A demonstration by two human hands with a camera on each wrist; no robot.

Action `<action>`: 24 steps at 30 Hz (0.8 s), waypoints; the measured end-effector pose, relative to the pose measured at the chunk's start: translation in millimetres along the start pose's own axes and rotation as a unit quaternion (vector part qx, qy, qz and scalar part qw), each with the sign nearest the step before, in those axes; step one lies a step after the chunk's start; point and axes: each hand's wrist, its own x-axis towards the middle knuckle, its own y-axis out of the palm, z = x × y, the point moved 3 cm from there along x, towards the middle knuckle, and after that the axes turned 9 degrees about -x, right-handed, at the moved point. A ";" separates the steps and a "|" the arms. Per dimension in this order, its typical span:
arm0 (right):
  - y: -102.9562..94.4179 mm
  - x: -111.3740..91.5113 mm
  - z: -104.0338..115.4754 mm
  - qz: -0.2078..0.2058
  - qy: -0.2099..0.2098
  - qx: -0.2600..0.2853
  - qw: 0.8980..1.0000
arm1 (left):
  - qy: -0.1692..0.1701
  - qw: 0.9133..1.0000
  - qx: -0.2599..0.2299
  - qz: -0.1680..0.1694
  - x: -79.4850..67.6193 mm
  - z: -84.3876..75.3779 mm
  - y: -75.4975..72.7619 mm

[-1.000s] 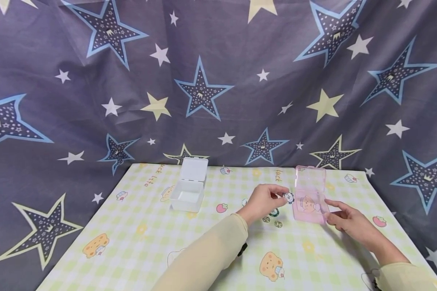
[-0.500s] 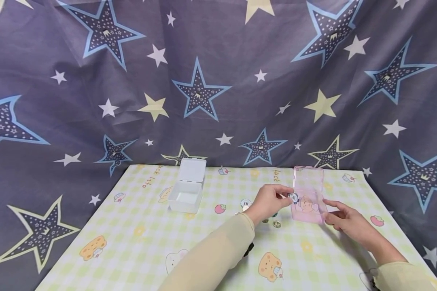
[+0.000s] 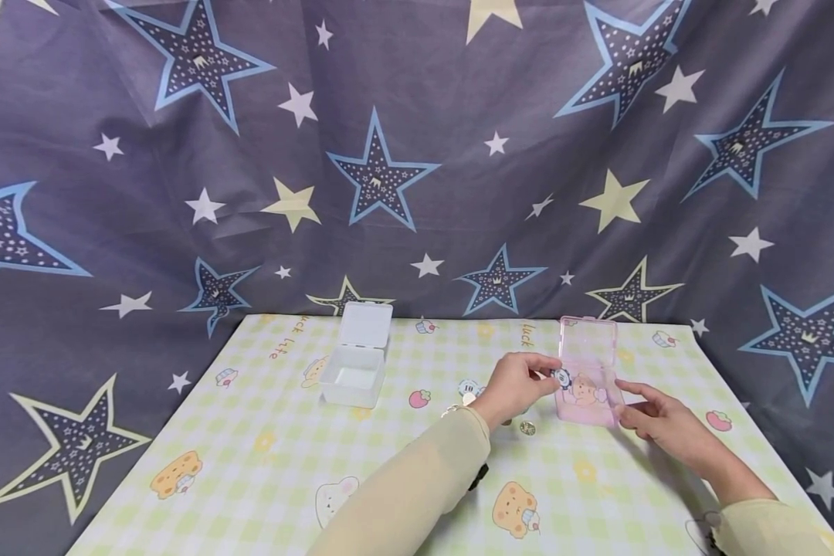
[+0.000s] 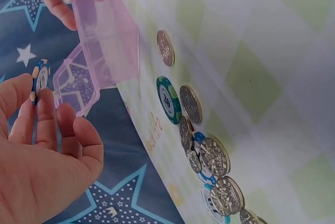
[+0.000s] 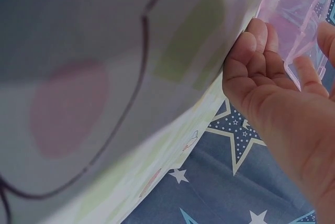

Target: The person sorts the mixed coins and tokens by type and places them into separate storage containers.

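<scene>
Left hand (image 3: 516, 386) pinches blue chip (image 3: 562, 378) close to pink box (image 3: 584, 415)

The left hand has its fingertips nearly together, with only the chip between them; its other fingers are loosely bent. Seen in the head view from the middle of the pink box, the chip is at ten o'clock. I cannot tell if it is over the rim or just beside it. The right hand (image 3: 667, 425) holds this box at its three o'clock side, thumb and index finger spread apart. The transparent pink lid (image 3: 588, 341) stands raised at twelve o'clock.

One gold coin (image 3: 527, 428) lies on the tabletop (image 3: 250, 417) at eight o'clock from the box. The left wrist view shows also a green chip (image 4: 168, 100) and several more coins (image 4: 213, 156), some lying over other chips. Well apart, at nine o'clock from the pink box, stands a white box (image 3: 350, 394) with its white lid (image 3: 366, 326) raised.
</scene>
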 end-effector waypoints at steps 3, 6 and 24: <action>-0.2 0.0 1.1 0.000 0.008 0.000 1.000 | 0.000 1.000 0.003 -0.002 1.5 1.7 1.5; 0.1 -0.2 1.5 0.003 0.004 -0.007 1.000 | 0.001 1.000 0.010 -0.004 2.5 3.1 3.4; 0.1 -0.8 1.7 0.005 0.006 -0.012 1.000 | 0.012 0.999 0.042 0.029 -0.8 3.7 12.8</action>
